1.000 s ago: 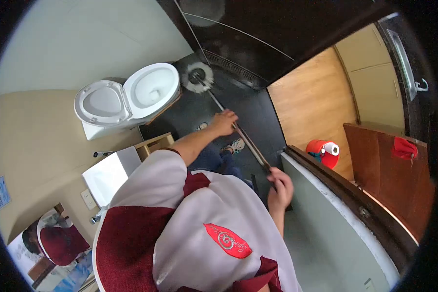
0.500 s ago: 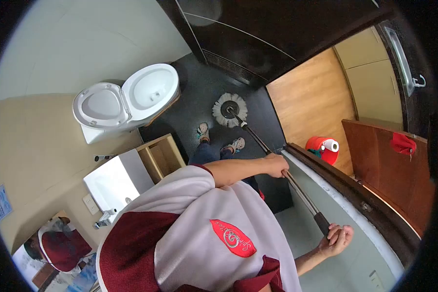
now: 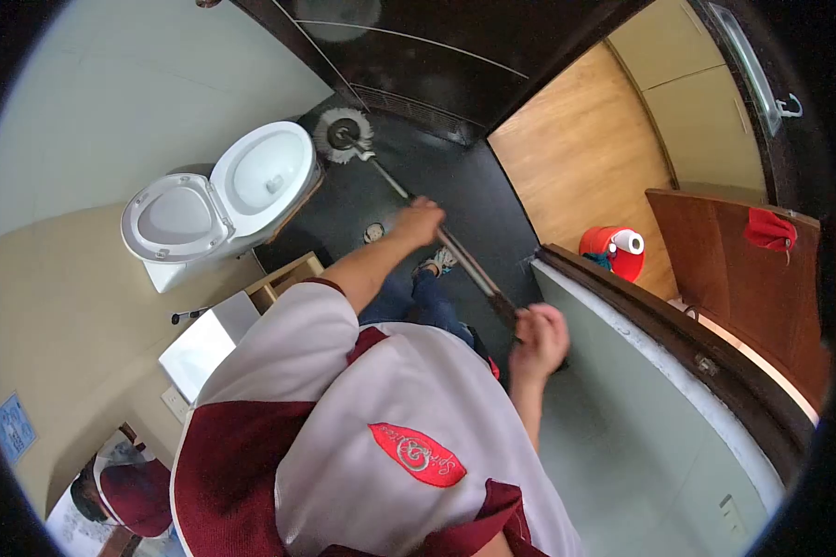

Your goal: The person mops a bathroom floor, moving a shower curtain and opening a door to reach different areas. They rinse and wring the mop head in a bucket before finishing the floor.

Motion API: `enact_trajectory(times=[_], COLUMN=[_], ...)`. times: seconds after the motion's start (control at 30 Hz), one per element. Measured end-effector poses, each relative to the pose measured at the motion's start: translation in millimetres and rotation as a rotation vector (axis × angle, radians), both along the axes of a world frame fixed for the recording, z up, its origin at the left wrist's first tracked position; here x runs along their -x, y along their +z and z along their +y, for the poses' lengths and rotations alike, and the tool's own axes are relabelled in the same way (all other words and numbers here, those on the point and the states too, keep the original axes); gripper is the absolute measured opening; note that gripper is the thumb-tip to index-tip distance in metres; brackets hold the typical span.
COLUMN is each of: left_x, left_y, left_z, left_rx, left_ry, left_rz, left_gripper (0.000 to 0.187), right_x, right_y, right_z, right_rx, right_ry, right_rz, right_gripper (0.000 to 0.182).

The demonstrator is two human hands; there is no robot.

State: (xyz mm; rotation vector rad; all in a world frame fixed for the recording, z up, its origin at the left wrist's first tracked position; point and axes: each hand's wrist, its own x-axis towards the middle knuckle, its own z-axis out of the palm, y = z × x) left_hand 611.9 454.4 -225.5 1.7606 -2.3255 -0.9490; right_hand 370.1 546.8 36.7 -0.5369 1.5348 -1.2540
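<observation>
Both hands are on a long-handled spin mop (image 3: pixel 471 266) that slants across the dark floor. My left hand (image 3: pixel 421 221) is wrapped round the metal shaft partway down. My right hand (image 3: pixel 541 339) is closed on the dark grip at the top end, in front of my body. The round mop head (image 3: pixel 342 135), with its white fringe, lies on the floor beside the front of the toilet bowl (image 3: pixel 267 174), close to the base of the wall. My shoes show below the shaft, partly covered by my arm and clothing.
The toilet lid (image 3: pixel 178 219) is up. A small washbasin (image 3: pixel 209 348) and an open wooden cabinet (image 3: pixel 293 276) stand at left. Through the doorway, a red bucket (image 3: pixel 628 266) with a white roll sits on the wooden floor (image 3: pixel 567 139). A red cloth (image 3: pixel 770 229) hangs on the brown panel.
The mop head has swung left across the floor, from near the doorway to beside the toilet. Both hands moved with it, still gripping; my right hand came up and left.
</observation>
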Motion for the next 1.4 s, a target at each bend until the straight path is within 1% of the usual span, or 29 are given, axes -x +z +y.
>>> enact_trajectory(times=[0.03,0.07,0.1,0.13,0.17,0.2,0.27,0.37,0.47,0.5,0.53,0.57,0.6,0.63,0.67,0.7,0.73,0.8,0.83,0.87,0.93,0.97,1.0,1.03,1.07,1.13,1.2,1.27,1.4], left_x=[33.7,74.7,107.4,156.2,197.9,222.5,247.0,232.0,165.0,133.3,103.3,70.6,42.5,18.5,2.0,-3.5,5.8,20.6,40.9,65.3,132.2,172.5,200.5,222.7,241.3,264.6,269.0,250.8,142.5], left_y=[6.3,20.1,53.5,34.7,105.3,111.5,117.1,117.7,109.1,107.3,100.6,83.8,33.7,33.2,5.7,9.7,11.1,12.0,38.6,34.7,68.3,56.5,74.9,94.7,115.6,113.5,106.0,104.6,94.3], left_z=[3.1,5.7,7.9,16.8,20.0,24.8,30.1,28.9,17.1,13.7,6.3,1.9,4.2,4.4,4.5,2.4,1.8,-7.5,-12.9,-4.3,4.7,19.8,26.6,30.8,26.2,39.2,39.3,35.4,39.3], left_rx=[-0.008,-0.136,-0.148,-0.130,-0.248,-0.219,-0.249,-0.195,-0.207,-0.220,-0.214,-0.160,-0.026,-0.031,0.021,-0.024,-0.063,-0.125,-0.233,-0.191,-0.267,-0.236,-0.260,-0.292,-0.377,-0.296,-0.266,-0.216,-0.096], left_ry=[-0.068,-0.100,-0.153,-0.280,-0.329,-0.389,-0.458,-0.461,-0.385,-0.288,-0.262,-0.203,-0.173,0.006,0.078,0.162,0.114,0.036,-0.025,-0.096,-0.206,-0.246,-0.245,-0.289,-0.398,-0.407,-0.356,-0.275,0.019], left_rz=[0.070,0.069,0.213,0.294,0.419,0.496,0.608,0.587,0.432,0.429,0.340,0.295,0.302,0.243,0.112,-0.068,-0.111,-0.199,-0.068,0.058,0.123,0.235,0.362,0.421,0.387,0.546,0.555,0.563,0.554], left_gripper=[0.015,0.016,0.017,0.017,0.016,0.017,0.021,0.025,0.024,0.021,0.019,0.018,0.018,0.022,0.033,0.045,0.046,0.048,0.045,0.045,0.039,0.039,0.035,0.029,0.023,0.022,0.023,0.023,0.022], right_x=[22.8,52.2,72.8,97.1,127.9,151.0,154.3,147.8,118.7,91.2,60.9,55.5,24.1,10.1,-4.7,-14.7,-13.4,11.6,28.8,42.7,90.3,112.9,122.0,122.7,123.3,136.9,142.2,139.7,108.6], right_y=[19.9,39.3,70.8,102.4,153.4,168.4,197.8,194.4,155.3,138.4,122.6,91.2,72.2,50.3,29.4,7.2,-12.4,-6.2,10.1,36.4,78.6,105.3,134.5,158.5,177.1,199.0,208.0,207.1,164.5], right_z=[6.0,17.0,26.2,36.1,54.1,66.3,66.3,62.0,48.6,39.3,25.3,23.7,8.8,3.0,-1.0,-2.4,1.2,11.1,15.0,18.4,41.8,57.6,66.9,71.8,72.8,73.9,50.8,28.9,-32.2], right_rx=[0.012,0.042,0.002,0.026,0.071,0.266,0.349,0.353,0.298,0.160,0.016,0.078,0.187,0.035,0.030,0.026,0.054,0.008,-0.003,-0.003,-0.030,0.027,0.009,0.045,0.080,0.268,0.330,0.376,0.354], right_ry=[-0.040,-0.076,-0.195,-0.205,-0.255,-0.139,-0.156,-0.109,-0.072,-0.166,-0.263,-0.116,-0.093,0.008,0.076,0.077,0.035,-0.043,-0.115,-0.150,-0.258,-0.269,-0.306,-0.350,-0.384,-0.263,-0.162,-0.062,0.159], right_rz=[0.138,0.122,0.273,0.406,0.580,0.560,0.493,0.461,0.354,0.413,0.475,0.285,0.091,0.087,-0.024,-0.090,-0.188,-0.062,0.007,0.145,0.315,0.369,0.448,0.574,0.693,0.698,0.658,0.592,0.387], right_gripper=[0.010,0.013,0.015,0.015,0.016,0.016,0.017,0.017,0.019,0.019,0.019,0.019,0.009,0.011,0.012,0.013,0.013,0.014,0.015,0.015,0.014,0.014,0.014,0.014,0.015,0.022,0.022,0.021,0.018])
